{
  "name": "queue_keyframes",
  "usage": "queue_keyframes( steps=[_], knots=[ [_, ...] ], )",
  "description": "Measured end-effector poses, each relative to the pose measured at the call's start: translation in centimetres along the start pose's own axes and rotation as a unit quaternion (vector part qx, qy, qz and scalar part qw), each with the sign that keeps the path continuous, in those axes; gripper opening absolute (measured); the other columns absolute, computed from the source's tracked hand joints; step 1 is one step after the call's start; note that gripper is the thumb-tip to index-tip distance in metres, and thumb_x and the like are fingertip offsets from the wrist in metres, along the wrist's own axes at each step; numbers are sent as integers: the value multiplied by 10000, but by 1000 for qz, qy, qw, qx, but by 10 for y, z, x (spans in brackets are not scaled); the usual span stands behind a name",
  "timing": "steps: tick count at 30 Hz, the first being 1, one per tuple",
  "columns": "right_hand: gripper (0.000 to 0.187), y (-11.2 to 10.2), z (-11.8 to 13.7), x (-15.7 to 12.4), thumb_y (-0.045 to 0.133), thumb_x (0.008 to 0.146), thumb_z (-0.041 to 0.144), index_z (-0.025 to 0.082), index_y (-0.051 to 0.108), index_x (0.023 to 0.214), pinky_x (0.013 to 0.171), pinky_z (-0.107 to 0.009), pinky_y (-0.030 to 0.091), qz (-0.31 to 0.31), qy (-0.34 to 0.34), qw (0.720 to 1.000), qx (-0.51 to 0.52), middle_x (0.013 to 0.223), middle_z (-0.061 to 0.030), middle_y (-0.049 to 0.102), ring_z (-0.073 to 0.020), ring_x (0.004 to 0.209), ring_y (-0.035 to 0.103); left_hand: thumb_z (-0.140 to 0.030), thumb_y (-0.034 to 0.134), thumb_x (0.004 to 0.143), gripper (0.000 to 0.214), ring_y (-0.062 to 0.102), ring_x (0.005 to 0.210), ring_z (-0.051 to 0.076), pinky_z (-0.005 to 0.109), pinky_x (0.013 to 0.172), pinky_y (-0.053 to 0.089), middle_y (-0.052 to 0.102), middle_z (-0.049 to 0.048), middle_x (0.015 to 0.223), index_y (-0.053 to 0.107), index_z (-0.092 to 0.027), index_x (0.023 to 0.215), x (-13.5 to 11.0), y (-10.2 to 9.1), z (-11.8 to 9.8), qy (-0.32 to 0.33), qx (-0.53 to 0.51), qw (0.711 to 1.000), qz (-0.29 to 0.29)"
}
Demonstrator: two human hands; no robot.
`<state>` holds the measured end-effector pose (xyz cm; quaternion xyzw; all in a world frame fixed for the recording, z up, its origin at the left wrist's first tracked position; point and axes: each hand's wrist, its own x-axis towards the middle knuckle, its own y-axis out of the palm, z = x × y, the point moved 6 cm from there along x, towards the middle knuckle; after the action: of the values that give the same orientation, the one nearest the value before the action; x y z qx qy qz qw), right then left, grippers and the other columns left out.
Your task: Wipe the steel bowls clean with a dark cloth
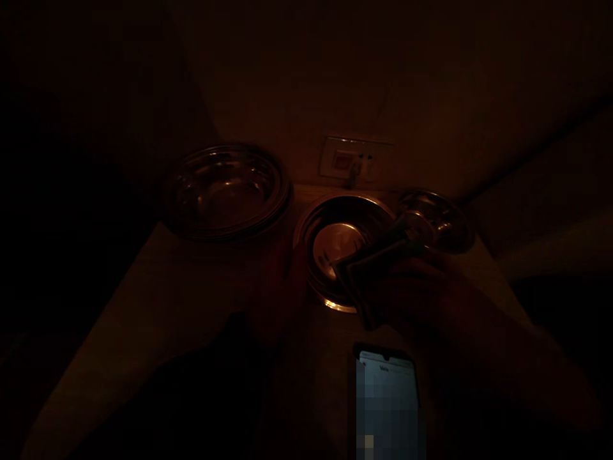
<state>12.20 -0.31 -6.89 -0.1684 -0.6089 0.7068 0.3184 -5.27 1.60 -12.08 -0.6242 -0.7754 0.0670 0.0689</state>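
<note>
In very dim light, a shiny round metal bowl [335, 243] sits at the middle of the table. My left hand [280, 291] is at its left rim and appears to grip it, though the fingers are mostly lost in shadow. Over the bowl's right side, my right hand [419, 284] is closed on a dark folded cloth [371, 259], whose lower corner hangs over the inside of the bowl. The right fingertips are hidden behind the cloth.
A stack of wider metal bowls [230, 191] stands at the back left of the wooden table [129, 306]. Another metal bowl [450, 223] is at the back right. A lit phone [387, 396] lies in front. A wall socket [357, 158] with a plug is behind.
</note>
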Motion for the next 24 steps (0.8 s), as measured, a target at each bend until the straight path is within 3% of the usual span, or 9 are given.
queue_keyframes(
  steps=[4, 11, 13, 17, 24],
  knots=[
    [226, 1, 4, 1, 519, 905, 191, 238, 686, 1050, 896, -418, 373, -9, -29, 999, 25, 1103, -35, 714, -219, 1010, 605, -343, 466, 908, 330, 651, 1018, 233, 343, 864, 521, 717, 51, 1097, 646, -189, 1136, 2, -6, 0, -35, 15, 999, -15],
    [253, 9, 14, 3, 525, 893, 145, 211, 664, 1094, 880, -426, 378, -38, -70, 997, -9, 1068, -44, 725, -218, 981, 614, -412, 411, 928, 362, 658, 966, 224, 344, 850, 523, 715, 53, 1080, 658, -196, 1080, 1, -10, 3, -56, 7, 997, -50],
    [240, 10, 15, 3, 527, 891, 132, 193, 669, 1075, 869, -423, 391, -42, -74, 996, -20, 1051, -53, 728, -219, 957, 616, -456, 405, 921, 379, 677, 809, 202, 320, 732, 545, 730, 45, 935, 651, -203, 1058, -2, -8, 6, -68, 10, 997, -46],
    [206, 9, 16, 5, 522, 908, 142, 162, 673, 1047, 846, -409, 406, -60, -67, 995, -30, 1024, -65, 732, -218, 947, 614, -482, 469, 880, 373, 567, 420, 138, 255, 402, 461, 628, -16, 616, 590, -207, 1102, -9, 4, 12, -114, -17, 993, 25],
    [255, 10, 10, 2, 503, 903, 149, 193, 665, 1094, 871, -431, 389, -32, -64, 997, 7, 1055, -40, 723, -227, 978, 612, -395, 519, 858, 320, 520, 330, 106, 212, 292, 410, 602, -35, 605, 560, -205, 1112, -9, 6, 10, -93, -60, 993, 50]
  ],
)
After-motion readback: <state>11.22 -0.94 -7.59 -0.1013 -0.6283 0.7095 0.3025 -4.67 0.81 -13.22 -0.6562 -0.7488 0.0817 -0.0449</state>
